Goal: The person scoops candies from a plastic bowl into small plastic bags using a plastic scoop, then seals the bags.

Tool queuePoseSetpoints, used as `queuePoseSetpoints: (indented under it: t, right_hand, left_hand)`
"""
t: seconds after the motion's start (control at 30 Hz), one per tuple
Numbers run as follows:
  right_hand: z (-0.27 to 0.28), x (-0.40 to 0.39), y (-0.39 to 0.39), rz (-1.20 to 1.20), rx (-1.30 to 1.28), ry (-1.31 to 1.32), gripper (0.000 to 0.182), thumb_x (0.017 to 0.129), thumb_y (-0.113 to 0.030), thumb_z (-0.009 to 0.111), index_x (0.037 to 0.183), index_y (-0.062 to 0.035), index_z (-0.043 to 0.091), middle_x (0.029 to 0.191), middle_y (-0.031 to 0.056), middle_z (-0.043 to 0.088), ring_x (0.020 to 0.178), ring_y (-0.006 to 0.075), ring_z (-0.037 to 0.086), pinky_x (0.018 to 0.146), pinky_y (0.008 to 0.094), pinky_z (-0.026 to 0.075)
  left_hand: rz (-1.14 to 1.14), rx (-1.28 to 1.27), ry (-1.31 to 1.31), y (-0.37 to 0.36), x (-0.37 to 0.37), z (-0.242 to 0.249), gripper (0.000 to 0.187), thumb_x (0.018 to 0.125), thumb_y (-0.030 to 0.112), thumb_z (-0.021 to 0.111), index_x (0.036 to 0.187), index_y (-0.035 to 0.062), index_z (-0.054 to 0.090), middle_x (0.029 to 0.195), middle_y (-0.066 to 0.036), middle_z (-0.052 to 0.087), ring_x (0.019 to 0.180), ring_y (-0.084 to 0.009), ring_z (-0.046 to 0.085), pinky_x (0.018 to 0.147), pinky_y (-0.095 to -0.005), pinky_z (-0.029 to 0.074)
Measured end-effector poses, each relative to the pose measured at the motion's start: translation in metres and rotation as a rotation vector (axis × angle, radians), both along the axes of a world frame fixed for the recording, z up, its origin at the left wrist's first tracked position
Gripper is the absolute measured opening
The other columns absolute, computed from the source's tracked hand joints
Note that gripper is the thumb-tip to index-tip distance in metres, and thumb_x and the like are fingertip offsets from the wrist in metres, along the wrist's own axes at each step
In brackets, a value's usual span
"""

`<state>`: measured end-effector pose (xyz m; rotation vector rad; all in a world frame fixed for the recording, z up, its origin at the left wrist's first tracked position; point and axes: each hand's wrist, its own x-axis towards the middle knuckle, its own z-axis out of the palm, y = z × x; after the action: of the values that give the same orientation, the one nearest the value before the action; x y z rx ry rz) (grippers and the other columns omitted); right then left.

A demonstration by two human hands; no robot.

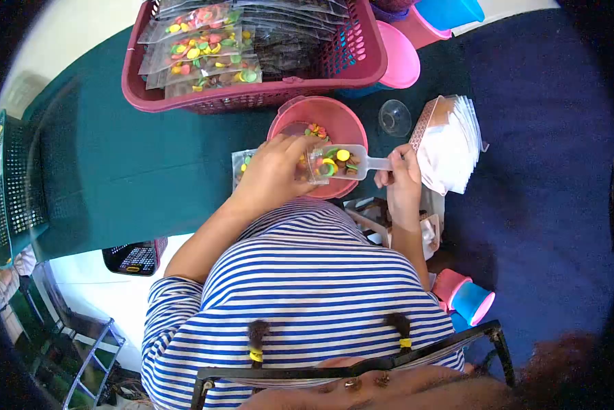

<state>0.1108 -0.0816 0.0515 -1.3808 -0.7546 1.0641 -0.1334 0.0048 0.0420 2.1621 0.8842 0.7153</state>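
Observation:
Over a pink bowl (351, 126), my right hand (401, 174) grips the handle of a clear plastic scoop (377, 164) loaded with yellow, green and brown candies (341, 160). My left hand (276, 167) has its fingers wrapped round a small clear bag (315, 166), whose mouth meets the scoop's front end. Some colourful candies show inside the bag. More candies (315, 131) lie in the bowl. Partly behind my left hand, a filled clear packet (242, 164) rests at the bowl's left side.
A maroon basket (252, 96) of filled packets stands beyond the bowl. To the right are a small clear cup (394, 117) and a holder of white bags (454, 147). Pink and blue containers (397, 58) stand behind. A green basket (9, 184) is at far left.

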Motion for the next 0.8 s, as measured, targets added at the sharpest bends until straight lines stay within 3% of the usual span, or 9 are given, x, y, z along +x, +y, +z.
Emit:
queuePoseSetpoints:
  t: [0.2,0.27,0.53,0.6,0.7,0.73,0.77,0.8]
  right_hand:
    - [0.004,-0.002,0.004,-0.005,0.013,-0.195,0.015,0.101,-0.021,0.05,0.094,-0.008,0.047,0.064,-0.0003,0.049,0.057,0.0081,0.046,0.053,0.0225,0.033]
    - [0.004,-0.004,0.004,0.001,0.029,-0.152,0.015,0.101,-0.02,0.05,0.093,-0.0078,0.047,0.064,-0.0004,0.048,0.057,0.0079,0.045,0.053,0.0227,0.033]
    - [0.006,-0.008,0.008,0.016,0.04,-0.118,0.016,0.101,-0.02,0.051,0.092,-0.0075,0.047,0.066,-0.0011,0.047,0.058,0.007,0.044,0.053,0.0222,0.032]
    - [0.01,-0.014,0.01,0.064,0.042,-0.284,0.017,0.1,-0.021,0.052,0.092,-0.0069,0.048,0.068,-0.0015,0.046,0.058,0.0063,0.043,0.053,0.0218,0.033]
    - [0.025,-0.032,0.022,0.177,0.099,-0.314,0.018,0.1,-0.021,0.053,0.091,-0.0056,0.049,0.07,-0.003,0.045,0.059,0.0046,0.042,0.053,0.0211,0.032]
    - [0.038,-0.038,0.026,0.218,0.023,-0.456,0.016,0.095,-0.017,0.059,0.091,-0.004,0.052,0.069,0.0005,0.049,0.057,0.0113,0.046,0.058,0.0261,0.037]
    - [0.049,-0.045,0.033,0.212,0.024,-0.454,0.016,0.095,-0.017,0.059,0.091,-0.004,0.052,0.069,0.0005,0.049,0.057,0.0113,0.046,0.058,0.0261,0.037]
    - [0.06,-0.051,0.041,0.343,0.232,-0.805,0.015,0.092,-0.016,0.062,0.09,-0.0041,0.054,0.07,0.0034,0.051,0.06,0.0168,0.049,0.063,0.0298,0.039]
  left_hand:
    - [-0.003,-0.014,-0.029,0.0,-0.001,-0.003,0.063,0.065,0.018,0.081,0.122,0.0094,0.057,0.108,-0.015,0.065,0.1,-0.0325,0.062,0.088,-0.0428,0.049]
    - [-0.013,-0.03,0.056,0.002,-0.001,-0.004,0.063,0.065,0.018,0.081,0.123,0.0094,0.057,0.108,-0.014,0.065,0.1,-0.0324,0.062,0.088,-0.0426,0.048]
    - [-0.009,0.054,0.002,0.002,0.0,-0.008,0.064,0.065,0.017,0.081,0.124,0.0092,0.057,0.114,-0.013,0.064,0.102,-0.0325,0.061,0.087,-0.0427,0.049]
    - [-0.017,0.085,0.039,0.001,0.0,-0.011,0.065,0.065,0.016,0.082,0.124,0.0087,0.056,0.116,-0.013,0.064,0.103,-0.0327,0.061,0.088,-0.0428,0.05]
    - [-0.056,-0.052,-0.125,0.0,0.004,-0.011,0.067,0.064,0.014,0.082,0.125,0.0075,0.056,0.118,-0.013,0.063,0.105,-0.0307,0.062,0.088,-0.0399,0.051]
    - [-0.065,-0.175,-0.168,0.0,0.004,-0.005,0.067,0.063,0.013,0.082,0.125,0.0068,0.055,0.119,-0.013,0.063,0.105,-0.0295,0.063,0.088,-0.0382,0.051]
    - [-0.074,-0.296,-0.21,0.001,0.005,0.0,0.068,0.063,0.012,0.081,0.125,0.0062,0.055,0.119,-0.013,0.064,0.105,-0.0283,0.064,0.088,-0.0365,0.051]
    - [-0.104,-0.348,-0.215,0.003,0.007,0.003,0.068,0.062,0.012,0.081,0.125,0.0047,0.055,0.115,-0.011,0.064,0.103,-0.0228,0.064,0.089,-0.0338,0.05]
